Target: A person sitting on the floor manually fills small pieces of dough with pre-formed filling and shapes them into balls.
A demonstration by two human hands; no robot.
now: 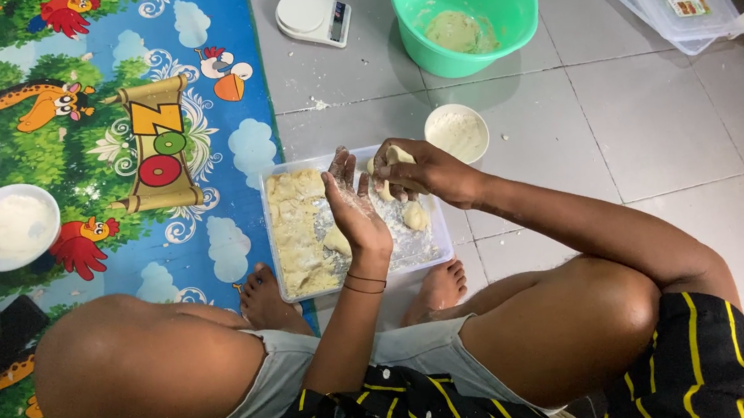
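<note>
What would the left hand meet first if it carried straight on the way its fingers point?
Likely the right hand holding dough, just beyond the left hand; depth is unclear.

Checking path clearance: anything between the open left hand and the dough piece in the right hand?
Nothing visible. The left hand is open, palm up, right beside the dough piece pinched in the right hand, both above the clear tray.

A single head-worn view is provided, directed steeply downward at close range; the knees are seen at 6 o'clock, the tiled floor point(639, 116) at 12 o'clock.
</note>
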